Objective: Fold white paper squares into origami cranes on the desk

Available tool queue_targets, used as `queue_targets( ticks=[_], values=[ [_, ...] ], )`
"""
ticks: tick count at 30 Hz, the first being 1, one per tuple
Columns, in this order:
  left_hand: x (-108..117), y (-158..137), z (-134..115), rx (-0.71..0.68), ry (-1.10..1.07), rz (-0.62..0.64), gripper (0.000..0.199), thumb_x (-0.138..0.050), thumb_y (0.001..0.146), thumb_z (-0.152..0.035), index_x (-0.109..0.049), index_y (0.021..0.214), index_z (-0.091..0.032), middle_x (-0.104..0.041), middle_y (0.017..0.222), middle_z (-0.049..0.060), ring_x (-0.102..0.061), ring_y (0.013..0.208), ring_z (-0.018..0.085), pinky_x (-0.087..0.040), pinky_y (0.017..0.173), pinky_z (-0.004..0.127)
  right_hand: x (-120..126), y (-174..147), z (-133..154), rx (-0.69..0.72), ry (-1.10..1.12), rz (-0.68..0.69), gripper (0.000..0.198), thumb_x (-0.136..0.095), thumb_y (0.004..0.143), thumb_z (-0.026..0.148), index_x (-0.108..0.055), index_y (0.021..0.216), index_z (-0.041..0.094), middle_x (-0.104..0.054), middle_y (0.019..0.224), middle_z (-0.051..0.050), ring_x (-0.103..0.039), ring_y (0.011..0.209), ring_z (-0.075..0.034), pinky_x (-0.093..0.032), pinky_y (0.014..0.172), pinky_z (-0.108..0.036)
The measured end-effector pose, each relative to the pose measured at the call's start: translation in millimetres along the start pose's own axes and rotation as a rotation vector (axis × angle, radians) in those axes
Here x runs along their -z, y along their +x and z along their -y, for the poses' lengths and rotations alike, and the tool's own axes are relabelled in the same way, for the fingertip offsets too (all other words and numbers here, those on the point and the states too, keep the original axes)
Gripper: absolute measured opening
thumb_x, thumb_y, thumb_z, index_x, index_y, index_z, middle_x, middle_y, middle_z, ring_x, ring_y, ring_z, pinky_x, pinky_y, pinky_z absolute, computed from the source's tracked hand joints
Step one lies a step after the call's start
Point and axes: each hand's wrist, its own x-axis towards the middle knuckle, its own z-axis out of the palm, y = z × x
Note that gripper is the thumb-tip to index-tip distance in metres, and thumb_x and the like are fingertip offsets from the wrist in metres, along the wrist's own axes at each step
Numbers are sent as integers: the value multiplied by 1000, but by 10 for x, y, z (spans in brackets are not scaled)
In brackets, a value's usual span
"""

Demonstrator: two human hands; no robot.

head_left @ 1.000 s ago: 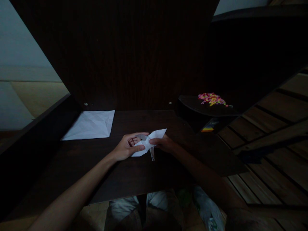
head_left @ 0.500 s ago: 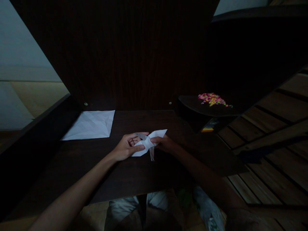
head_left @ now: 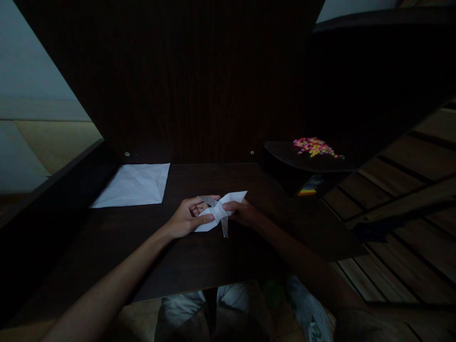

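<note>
Dark upright panel [head_left: 213, 80] fills the back, dim light throughout; wooden slats [head_left: 420, 166] off to the right; dark desktop [head_left: 192, 266] below, rounded shelf [head_left: 320, 165] at its far right. Flat white sheet [head_left: 138, 184], creased, lies on the desktop at far left, well apart from the hands. Left hand [head_left: 185, 218] has the left end of the folded paper [head_left: 218, 212] pinched, thumb on top, other fingers curled behind, near a narrow greyish flap. Right hand [head_left: 245, 212] has the right end, thumb on top near the middle; its other fingers are mostly hidden, so cannot tell how they press. Both grips narrow, closed on the paper. Folded paper sits between the hands over the middle of the desktop, one pointed end up to the right, a thin strip hanging toward the near edge; cannot tell whether it touches the wood. Handling, as a judgement: very light, springy along the folds, stiffer at the layered centre, not very slippery, thin tips easy to bend or tear; best held lightly by thumb and finger on the layered parts near the centre, not the tips. Smallest: pile of bright bits [head_left: 314, 147] on the shelf.
</note>
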Motion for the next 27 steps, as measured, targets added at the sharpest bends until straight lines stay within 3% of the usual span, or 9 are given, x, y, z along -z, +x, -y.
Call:
queue_targets(
  ticks=[21, 27],
  values=[
    [-9, 5, 28, -9, -48, -1, 58, -78, 67, -26, -60, 120, -11, -60, 71, 1, -52, 59, 9, -40, 54, 17, -15, 36, -49, 39, 32, -46, 18, -70, 47, 23, -59, 58, 15, -54, 52, 3, -44, 47, -9, -28, 44, -21],
    [19, 1, 37, -1, -79, -17, 60, -78, 68, -27, -59, 123, -10, -63, 77, 5, -58, 68, 13, -45, 61, 21, -13, 24, -33, 15, 59, -40, 26, -75, 53, 32, -60, 66, 15, -54, 56, 2, -44, 46, -8, -25, 41, -20]
  ],
)
